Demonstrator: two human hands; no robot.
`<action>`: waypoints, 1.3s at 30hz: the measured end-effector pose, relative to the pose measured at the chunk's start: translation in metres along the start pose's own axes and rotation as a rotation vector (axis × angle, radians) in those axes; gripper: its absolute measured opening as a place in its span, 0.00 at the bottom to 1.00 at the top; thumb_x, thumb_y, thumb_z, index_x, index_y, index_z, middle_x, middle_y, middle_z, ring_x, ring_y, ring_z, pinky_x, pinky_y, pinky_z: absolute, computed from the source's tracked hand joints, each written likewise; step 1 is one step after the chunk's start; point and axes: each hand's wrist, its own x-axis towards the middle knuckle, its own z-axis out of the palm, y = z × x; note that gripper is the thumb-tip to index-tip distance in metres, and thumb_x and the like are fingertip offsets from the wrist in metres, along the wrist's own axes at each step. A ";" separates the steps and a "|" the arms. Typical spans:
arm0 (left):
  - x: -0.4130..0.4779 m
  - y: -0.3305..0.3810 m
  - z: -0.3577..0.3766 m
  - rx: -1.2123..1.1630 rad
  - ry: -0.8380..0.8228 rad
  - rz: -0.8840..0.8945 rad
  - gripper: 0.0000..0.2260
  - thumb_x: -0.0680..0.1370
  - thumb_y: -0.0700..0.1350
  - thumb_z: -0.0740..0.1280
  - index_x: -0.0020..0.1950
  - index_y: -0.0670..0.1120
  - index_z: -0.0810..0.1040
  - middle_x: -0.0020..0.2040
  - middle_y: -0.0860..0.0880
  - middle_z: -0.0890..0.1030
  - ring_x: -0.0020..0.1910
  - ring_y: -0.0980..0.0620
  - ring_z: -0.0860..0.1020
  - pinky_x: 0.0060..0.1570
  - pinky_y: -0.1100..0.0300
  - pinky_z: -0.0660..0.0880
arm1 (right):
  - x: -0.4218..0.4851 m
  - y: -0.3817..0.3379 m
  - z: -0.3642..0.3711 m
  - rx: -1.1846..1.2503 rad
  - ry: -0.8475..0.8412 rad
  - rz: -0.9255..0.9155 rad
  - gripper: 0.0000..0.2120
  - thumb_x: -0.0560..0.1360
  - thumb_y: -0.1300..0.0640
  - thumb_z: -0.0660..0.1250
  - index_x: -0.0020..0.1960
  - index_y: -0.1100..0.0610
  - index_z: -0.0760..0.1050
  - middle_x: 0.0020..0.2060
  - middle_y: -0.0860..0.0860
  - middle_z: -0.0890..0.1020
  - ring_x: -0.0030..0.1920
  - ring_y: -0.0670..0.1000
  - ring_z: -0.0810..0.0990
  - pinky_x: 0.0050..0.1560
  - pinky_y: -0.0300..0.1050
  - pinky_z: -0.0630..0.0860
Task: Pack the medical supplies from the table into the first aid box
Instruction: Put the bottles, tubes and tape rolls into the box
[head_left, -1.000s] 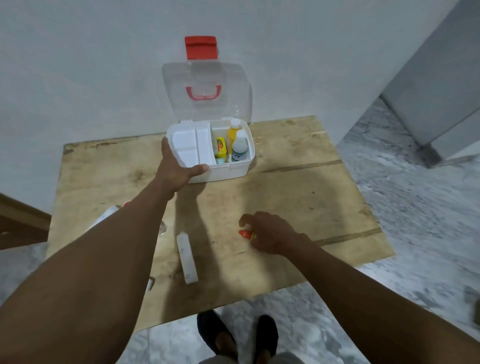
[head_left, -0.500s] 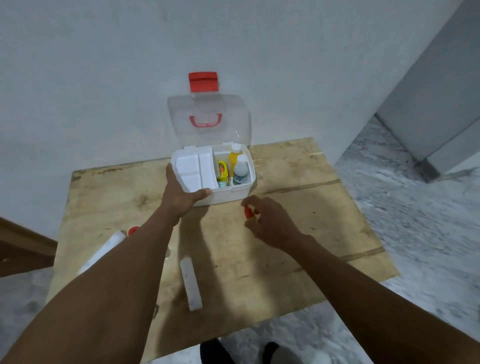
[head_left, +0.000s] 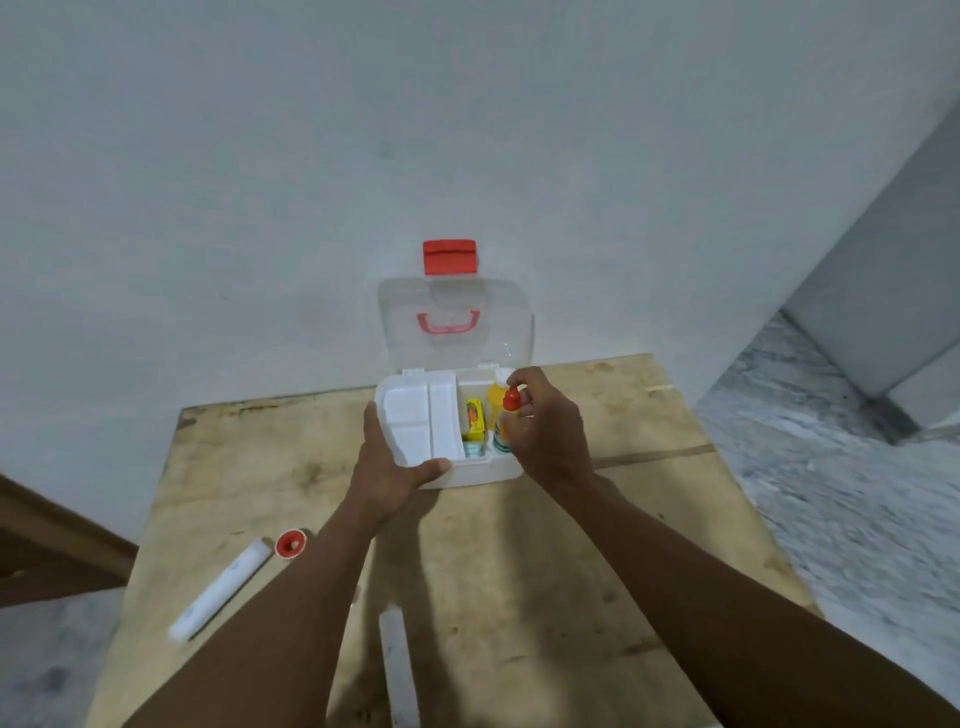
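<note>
The white first aid box (head_left: 470, 475) stands open at the table's far edge, its clear lid (head_left: 457, 325) with a red latch leaning on the wall. My left hand (head_left: 387, 470) grips the box's front left corner. My right hand (head_left: 543, 426) hovers over the box's right compartment, pinching a small red-capped bottle (head_left: 510, 401). Inside sit a yellow packet (head_left: 474, 414) and a yellow bottle (head_left: 494, 395), partly hidden by my hand. On the table lie a white tube (head_left: 223, 590), a red-cored tape roll (head_left: 291, 543) and a white stick-shaped pack (head_left: 397, 670).
The wooden table (head_left: 571, 597) is stained, with its right and front edges dropping to a marble floor (head_left: 857, 493). A white wall rises right behind the box. A brown piece of furniture (head_left: 47, 545) stands at the left.
My right hand lifted the small red-capped bottle from the table's middle and carried it up over the box's right compartment. My left hand stayed on the box. The camera tilted up.
</note>
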 end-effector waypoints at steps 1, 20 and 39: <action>0.000 0.000 -0.001 0.000 -0.002 0.005 0.47 0.61 0.49 0.81 0.72 0.52 0.57 0.63 0.52 0.72 0.62 0.50 0.73 0.60 0.44 0.76 | 0.003 0.001 0.004 -0.013 -0.021 0.006 0.12 0.70 0.64 0.68 0.52 0.56 0.74 0.38 0.54 0.82 0.40 0.60 0.80 0.41 0.50 0.77; 0.001 0.000 -0.001 0.009 0.015 0.041 0.43 0.62 0.49 0.80 0.70 0.53 0.59 0.61 0.59 0.73 0.61 0.57 0.73 0.58 0.47 0.78 | 0.012 0.011 0.042 -0.278 -0.246 -0.008 0.04 0.73 0.64 0.66 0.47 0.62 0.76 0.43 0.61 0.80 0.43 0.63 0.79 0.42 0.51 0.73; 0.001 0.000 0.001 0.029 0.018 0.051 0.44 0.63 0.51 0.80 0.72 0.54 0.58 0.61 0.61 0.72 0.60 0.63 0.73 0.58 0.49 0.79 | 0.011 0.019 0.040 -0.344 -0.271 0.043 0.06 0.77 0.57 0.65 0.52 0.58 0.77 0.46 0.58 0.84 0.47 0.62 0.82 0.46 0.49 0.77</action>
